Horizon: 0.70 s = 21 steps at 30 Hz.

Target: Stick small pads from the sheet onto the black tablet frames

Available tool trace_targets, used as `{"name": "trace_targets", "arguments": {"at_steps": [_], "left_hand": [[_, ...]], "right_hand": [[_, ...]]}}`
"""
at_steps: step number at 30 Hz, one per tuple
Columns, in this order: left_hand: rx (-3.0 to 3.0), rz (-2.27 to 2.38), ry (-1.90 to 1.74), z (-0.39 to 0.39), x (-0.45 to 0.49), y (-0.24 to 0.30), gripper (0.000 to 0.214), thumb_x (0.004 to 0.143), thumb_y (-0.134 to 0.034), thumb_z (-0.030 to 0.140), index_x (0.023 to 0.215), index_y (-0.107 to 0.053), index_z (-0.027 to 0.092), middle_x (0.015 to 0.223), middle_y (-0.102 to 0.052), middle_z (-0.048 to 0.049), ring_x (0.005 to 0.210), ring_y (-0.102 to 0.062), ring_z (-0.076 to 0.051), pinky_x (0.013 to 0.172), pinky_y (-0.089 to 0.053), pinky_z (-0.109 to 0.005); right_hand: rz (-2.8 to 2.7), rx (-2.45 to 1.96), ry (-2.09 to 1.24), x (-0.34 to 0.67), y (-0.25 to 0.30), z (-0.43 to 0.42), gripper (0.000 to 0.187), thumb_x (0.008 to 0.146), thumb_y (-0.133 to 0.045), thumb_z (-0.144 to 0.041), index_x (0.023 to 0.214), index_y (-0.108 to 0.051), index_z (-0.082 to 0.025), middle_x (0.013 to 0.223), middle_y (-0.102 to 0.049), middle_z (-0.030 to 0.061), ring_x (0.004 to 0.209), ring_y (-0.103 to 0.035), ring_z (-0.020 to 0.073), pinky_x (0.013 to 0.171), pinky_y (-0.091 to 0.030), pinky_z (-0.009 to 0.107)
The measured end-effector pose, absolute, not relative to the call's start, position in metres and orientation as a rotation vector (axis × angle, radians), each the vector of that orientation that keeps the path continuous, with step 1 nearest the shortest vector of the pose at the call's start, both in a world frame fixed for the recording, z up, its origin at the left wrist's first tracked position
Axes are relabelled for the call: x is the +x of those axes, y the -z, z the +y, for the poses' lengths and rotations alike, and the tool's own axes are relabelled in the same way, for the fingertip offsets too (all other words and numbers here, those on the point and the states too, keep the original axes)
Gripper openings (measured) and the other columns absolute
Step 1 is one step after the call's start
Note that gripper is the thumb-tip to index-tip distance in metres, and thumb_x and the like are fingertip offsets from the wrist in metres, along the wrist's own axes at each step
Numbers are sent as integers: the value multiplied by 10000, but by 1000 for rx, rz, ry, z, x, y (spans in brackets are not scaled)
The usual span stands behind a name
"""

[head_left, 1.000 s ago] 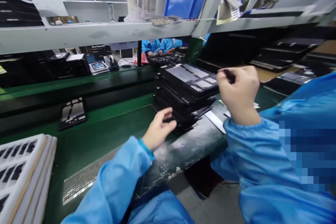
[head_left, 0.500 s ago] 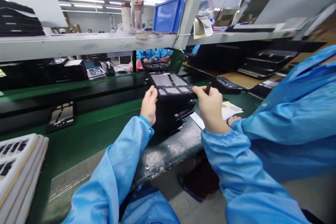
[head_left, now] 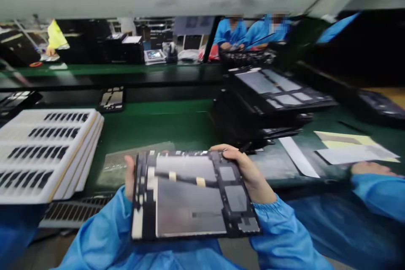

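Held up before me is a black tablet housing (head_left: pixel 190 206), its inner side showing silver-grey panels and a dark ribbon strip. My left hand (head_left: pixel 129 179) grips its left edge, the thumb up and the other fingers hidden behind it. My right hand (head_left: pixel 249 175) is closed on the upper right edge. A dark, thin, pen-like tip (head_left: pixel 246 147) shows by the right hand, blurred. Beyond, a stack of similar black housings (head_left: pixel 281 88) stands on the green bench, slightly uneven, with neither hand touching it.
White foam trays (head_left: pixel 91 147) with rows of small black parts are stacked at left. A single housing (head_left: pixel 112 99) lies farther back. Papers (head_left: pixel 357 152) and a co-worker's hand (head_left: pixel 373 168) are at right. A grey shelf beam (head_left: pixel 158 2) crosses above the bench.
My hands have come away from the stack toward my body, now with one housing between them. The view has turned left and down, bringing more of the foam trays into sight.
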<state>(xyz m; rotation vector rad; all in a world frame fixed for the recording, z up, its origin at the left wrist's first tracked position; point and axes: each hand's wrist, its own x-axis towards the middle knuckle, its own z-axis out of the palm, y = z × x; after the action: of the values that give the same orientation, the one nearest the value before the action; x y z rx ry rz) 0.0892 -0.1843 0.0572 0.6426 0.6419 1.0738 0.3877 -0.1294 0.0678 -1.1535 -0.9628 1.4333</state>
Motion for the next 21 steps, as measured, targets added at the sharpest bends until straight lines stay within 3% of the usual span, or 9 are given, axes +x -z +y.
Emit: {"name": "trace_targets", "arguments": {"at_steps": [3,5,8,11,14,15,18,21], "left_hand": [[639,815,-1043,-203,47,-36,594,945,-838,527,1401,-693,176,1256,-777,-107,1044,-768,-222,916,-677,-387],[653,947,-1078,-207,38,-19,601,825,-936,412,1338,-728,178,1206,-803,-99,987,-780,-212,875,-666,-333],[755,1132,-1150,-203,41,4,577,865,-884,442,1354,-705,193,1253,-785,-112,1010,-772,-225,893,-674,-379],[984,1306,-1227,-198,39,8,600,893,-840,522,1410,-665,273,1360,-717,-103,1129,-732,-279,946,-664,-457],[1295,1502,-1348,-179,19,-16,753,876,-834,507,1546,-538,335,1529,-531,-101,1296,-606,-273,1058,-597,-448],[1410,1546,-1348,-165,12,-26,732,893,-816,469,1552,-530,325,1500,-523,-100,1255,-590,-246,1045,-576,-421],[1772,1444,-1049,-102,-1,-46,246,995,-664,339,1207,-756,256,1039,-657,-35,898,-605,-170,887,-532,-341],[2004,1290,-676,-37,1,-35,125,928,-680,277,871,-781,229,803,-657,-13,752,-576,-163,781,-471,-321]], "right_hand": [[-1016,-1305,-1497,371,-45,-113,352,583,-977,-381,843,-846,-183,802,-804,61,637,-679,197,574,-507,314],[-1017,-1390,-1434,364,-32,-96,360,537,-1000,-358,797,-815,-192,717,-730,21,613,-598,155,556,-439,287],[-1004,-1431,-1303,357,-25,-71,334,602,-946,-468,674,-717,-236,640,-588,-16,612,-506,138,554,-402,293],[-1032,-1417,-1284,342,-37,-61,404,685,-908,-600,657,-723,-242,745,-646,27,715,-593,163,630,-496,310],[-1088,-1382,-1410,316,-57,-61,542,794,-867,-759,752,-776,-226,612,-561,-4,575,-495,120,530,-397,274],[-1118,-1343,-1466,305,-61,-60,580,827,-842,-795,790,-784,-219,568,-524,-21,539,-458,109,512,-367,266],[-1238,-1193,-1580,274,-61,-42,511,813,-941,-692,922,-813,-209,616,-607,-30,574,-533,102,551,-436,243],[-1417,-1113,-1578,254,-40,-13,425,767,-1030,-510,1017,-844,-220,790,-752,-7,673,-653,127,631,-557,262]]}}
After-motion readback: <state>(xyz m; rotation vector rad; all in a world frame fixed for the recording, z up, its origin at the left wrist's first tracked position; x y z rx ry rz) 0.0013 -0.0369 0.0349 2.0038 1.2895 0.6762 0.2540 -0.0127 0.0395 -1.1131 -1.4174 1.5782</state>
